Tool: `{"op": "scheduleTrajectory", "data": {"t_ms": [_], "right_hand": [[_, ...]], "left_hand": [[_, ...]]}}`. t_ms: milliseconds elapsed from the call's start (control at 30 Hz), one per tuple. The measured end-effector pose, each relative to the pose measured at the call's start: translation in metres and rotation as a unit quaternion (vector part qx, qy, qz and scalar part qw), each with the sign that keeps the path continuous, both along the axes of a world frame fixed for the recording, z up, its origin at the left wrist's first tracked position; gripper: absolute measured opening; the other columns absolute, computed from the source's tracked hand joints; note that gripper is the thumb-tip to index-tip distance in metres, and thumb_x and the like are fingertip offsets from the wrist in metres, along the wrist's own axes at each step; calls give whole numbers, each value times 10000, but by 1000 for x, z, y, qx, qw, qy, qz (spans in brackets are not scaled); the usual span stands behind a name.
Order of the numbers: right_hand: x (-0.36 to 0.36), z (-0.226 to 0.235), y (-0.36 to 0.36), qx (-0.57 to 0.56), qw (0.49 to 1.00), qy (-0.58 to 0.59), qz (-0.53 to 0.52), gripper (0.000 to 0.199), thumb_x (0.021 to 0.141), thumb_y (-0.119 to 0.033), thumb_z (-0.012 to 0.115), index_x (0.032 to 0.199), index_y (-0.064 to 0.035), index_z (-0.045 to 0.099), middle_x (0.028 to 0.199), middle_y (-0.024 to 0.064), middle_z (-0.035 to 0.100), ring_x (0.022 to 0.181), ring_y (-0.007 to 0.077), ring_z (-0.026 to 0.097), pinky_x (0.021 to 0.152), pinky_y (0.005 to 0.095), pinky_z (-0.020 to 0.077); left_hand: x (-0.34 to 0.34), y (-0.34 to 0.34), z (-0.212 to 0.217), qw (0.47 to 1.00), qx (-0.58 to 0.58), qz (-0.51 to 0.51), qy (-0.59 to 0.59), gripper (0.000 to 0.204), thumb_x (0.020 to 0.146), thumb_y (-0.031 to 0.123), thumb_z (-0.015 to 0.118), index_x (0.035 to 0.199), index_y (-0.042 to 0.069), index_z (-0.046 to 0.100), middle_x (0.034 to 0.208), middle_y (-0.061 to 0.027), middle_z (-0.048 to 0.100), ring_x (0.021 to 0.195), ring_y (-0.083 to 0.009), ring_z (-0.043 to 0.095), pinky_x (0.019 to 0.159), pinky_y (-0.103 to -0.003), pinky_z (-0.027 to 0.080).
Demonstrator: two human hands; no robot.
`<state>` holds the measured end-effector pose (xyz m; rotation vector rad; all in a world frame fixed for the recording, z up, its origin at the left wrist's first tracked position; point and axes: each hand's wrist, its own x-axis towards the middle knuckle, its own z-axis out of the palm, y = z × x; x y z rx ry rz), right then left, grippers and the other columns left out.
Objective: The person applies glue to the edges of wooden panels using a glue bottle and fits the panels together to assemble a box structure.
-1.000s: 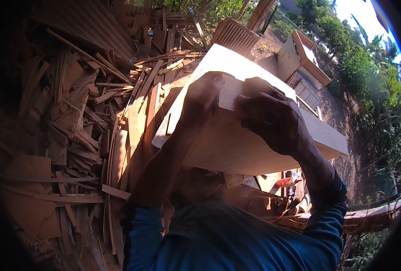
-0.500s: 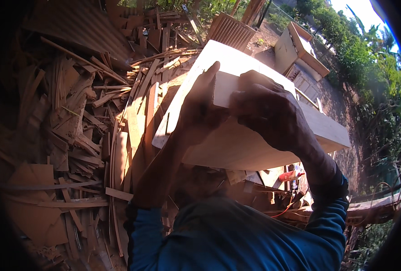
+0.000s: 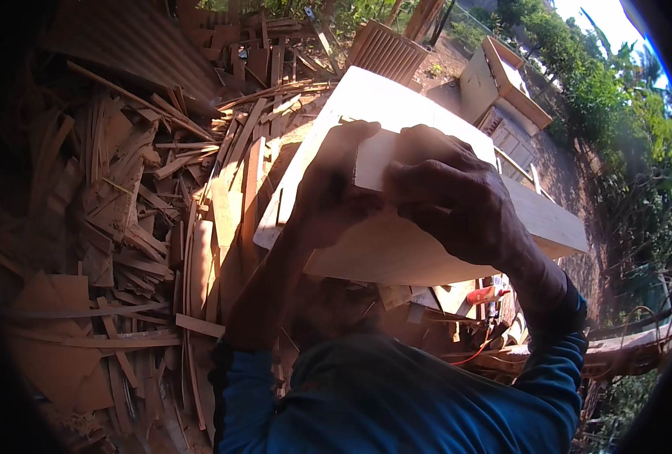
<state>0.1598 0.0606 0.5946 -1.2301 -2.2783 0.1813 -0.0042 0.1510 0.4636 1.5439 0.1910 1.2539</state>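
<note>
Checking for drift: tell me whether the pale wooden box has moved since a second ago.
No real shift: the pale wooden box sits as before against the scrap wood pile, both hands on it.

Hard sunlight falls from the upper right, glaring on the top face of the pale rectangular wooden board (image 3: 385, 102) and washing the sky near the top right corner almost white. The left hand (image 3: 328, 193) and right hand (image 3: 445, 200) are in deep shadow, perhaps slightly blurred. The heap of brown wood offcuts (image 3: 146, 219) dims leftward. Fisheye bending and black vignetting close the rim.
</note>
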Motion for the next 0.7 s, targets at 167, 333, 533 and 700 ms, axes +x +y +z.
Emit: {"op": "scheduleTrajectory", "data": {"t_ms": [167, 333, 533, 700], "right_hand": [[7, 0, 3, -6, 999, -38, 7, 314, 773, -64, 760, 1076, -46, 677, 988, 108, 691, 973, 310, 643, 828, 407, 516], [5, 1, 1, -10, 999, -30, 7, 338, 766, -67, 765, 1092, -42, 682, 987, 102, 692, 963, 304, 648, 833, 410, 516], [3, 1, 1, -12, 1000, -8, 0, 302, 709, -4, 751, 987, -105, 690, 1069, 111, 632, 974, 353, 618, 815, 418, 528], [6, -3, 2, -1, 1000, -8, -4, 306, 712, -11, 745, 993, -125, 706, 1100, 121, 625, 1020, 350, 602, 866, 442, 511]], "left_hand": [[1, -4, 5, 987, -144, -65, -34, 799, 661, 34, 825, 1366, 21, 448, 1357, -100, 452, 1282, -218, 456, 1041, -357, 427], [-4, 2, 0, 995, -86, -37, -25, 765, 635, 39, 840, 1319, 28, 496, 1297, -84, 488, 1219, -206, 503, 992, -341, 460], [-4, 8, -2, 996, -60, -54, -35, 720, 629, 44, 836, 1281, 12, 531, 1239, -83, 510, 1173, -197, 518, 975, -326, 448], [-1, 9, -8, 996, -50, -55, -48, 712, 638, 107, 837, 1276, 7, 537, 1251, -99, 504, 1180, -214, 506, 986, -340, 429]]}}
